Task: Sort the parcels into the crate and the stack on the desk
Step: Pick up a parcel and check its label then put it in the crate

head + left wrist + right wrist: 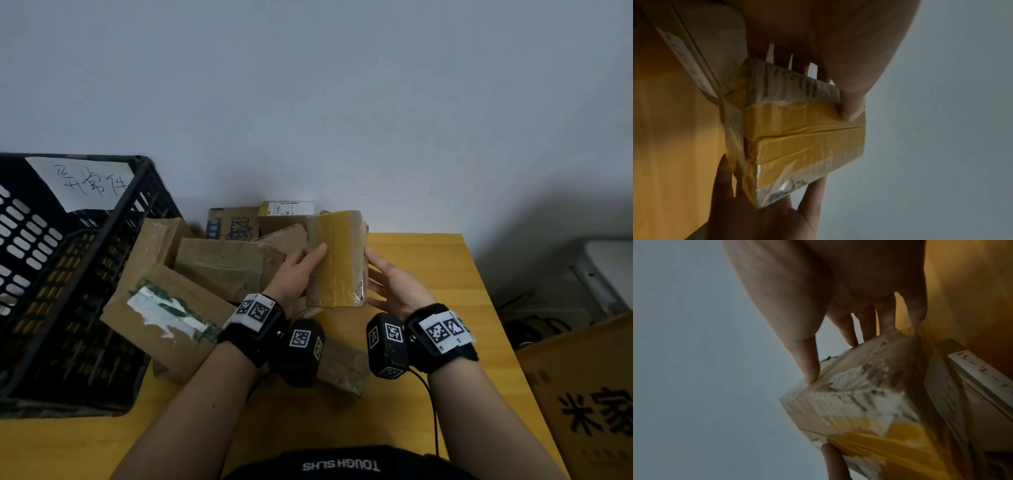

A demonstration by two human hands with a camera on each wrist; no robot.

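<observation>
Here, both hands hold one taped parcel (337, 258) above the desk (438, 274).
The left hand (295, 274) and right hand (394, 286) each clamp a side, fingers curled round it (upright, yellow tape facing up); other parcels (205, 274) lie piled beside the black crate (61, 274).

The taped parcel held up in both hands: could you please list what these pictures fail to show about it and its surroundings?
- Taped parcel: its far face is turned away in the head view; the torn label is blurred in the right wrist view.
- Crate: its left part is cut off by the frame edge; its floor is too dark to read.
- Parcel near the wrists: partly covered by the wrist cameras.
- Left hand: its fingers go behind the parcel.
</observation>
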